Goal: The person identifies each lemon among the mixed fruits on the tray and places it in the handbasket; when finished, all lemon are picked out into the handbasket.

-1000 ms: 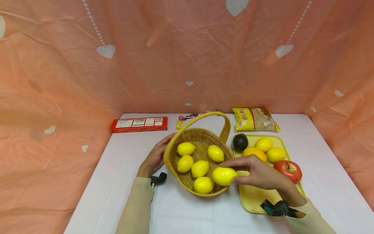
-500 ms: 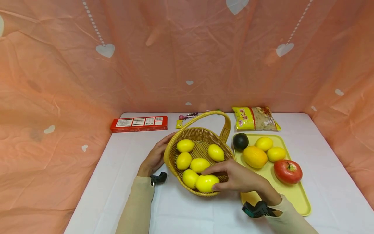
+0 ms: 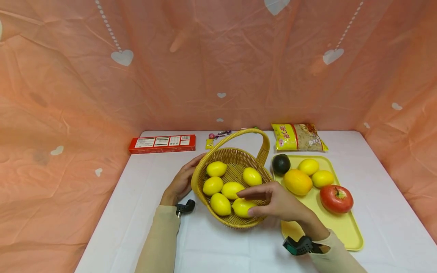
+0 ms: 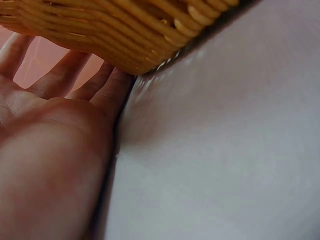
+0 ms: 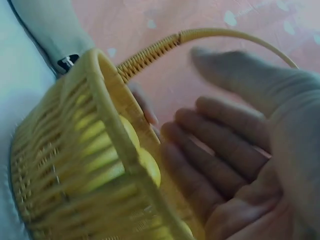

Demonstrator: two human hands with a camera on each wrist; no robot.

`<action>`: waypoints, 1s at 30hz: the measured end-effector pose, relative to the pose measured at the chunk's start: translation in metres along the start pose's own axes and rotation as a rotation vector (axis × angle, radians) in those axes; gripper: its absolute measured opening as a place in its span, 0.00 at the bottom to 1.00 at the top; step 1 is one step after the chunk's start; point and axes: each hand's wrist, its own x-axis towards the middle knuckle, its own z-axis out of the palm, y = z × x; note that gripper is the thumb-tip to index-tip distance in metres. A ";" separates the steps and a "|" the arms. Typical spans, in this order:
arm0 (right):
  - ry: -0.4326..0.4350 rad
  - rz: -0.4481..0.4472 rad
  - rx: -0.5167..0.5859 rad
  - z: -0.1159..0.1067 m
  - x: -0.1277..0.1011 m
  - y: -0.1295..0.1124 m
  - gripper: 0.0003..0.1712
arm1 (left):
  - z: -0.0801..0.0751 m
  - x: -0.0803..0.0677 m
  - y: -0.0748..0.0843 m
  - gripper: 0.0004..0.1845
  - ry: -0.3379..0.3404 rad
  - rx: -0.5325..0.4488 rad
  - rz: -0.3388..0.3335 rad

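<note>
A woven yellow basket (image 3: pixel 195 180) with an arched handle stands mid-table and holds several lemons. My right hand (image 3: pixel 254 204) hovers over its near right rim, fingers loosely spread and holding nothing. A lemon (image 3: pixel 241 207) lies just under those fingers. In the right wrist view the open palm (image 5: pixel 240 165) faces the basket rim (image 5: pixel 107 105), with lemons (image 5: pixel 147 167) inside. My left hand (image 3: pixel 181 184) rests flat against the basket's left side. The left wrist view shows its straight fingers (image 4: pixel 75 80) touching the woven wall (image 4: pixel 125 30).
A yellow tray (image 3: pixel 345 231) to the right carries an avocado (image 3: pixel 281 164), an orange fruit (image 3: pixel 297 182), two lemons (image 3: pixel 308 167) and a red tomato (image 3: pixel 336 199). A red box (image 3: pixel 162 143), a snack bag (image 3: pixel 297 137) and small wrappers (image 3: pixel 216 136) lie along the back. Pink cloth walls enclose the table.
My right hand moved left with a lemon from the tray's edge into the basket, set it down and let go. The left hand stayed put.
</note>
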 end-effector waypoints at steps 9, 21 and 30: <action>0.157 -0.130 0.059 -0.052 -0.039 0.010 0.27 | 0.002 -0.001 0.002 0.29 0.001 -0.011 -0.005; 0.416 0.073 -0.219 -0.138 -0.116 0.010 0.26 | 0.002 -0.002 0.001 0.29 -0.011 -0.013 0.004; 0.451 0.073 -0.218 -0.170 -0.141 0.029 0.27 | 0.001 -0.002 0.001 0.29 -0.007 -0.008 0.001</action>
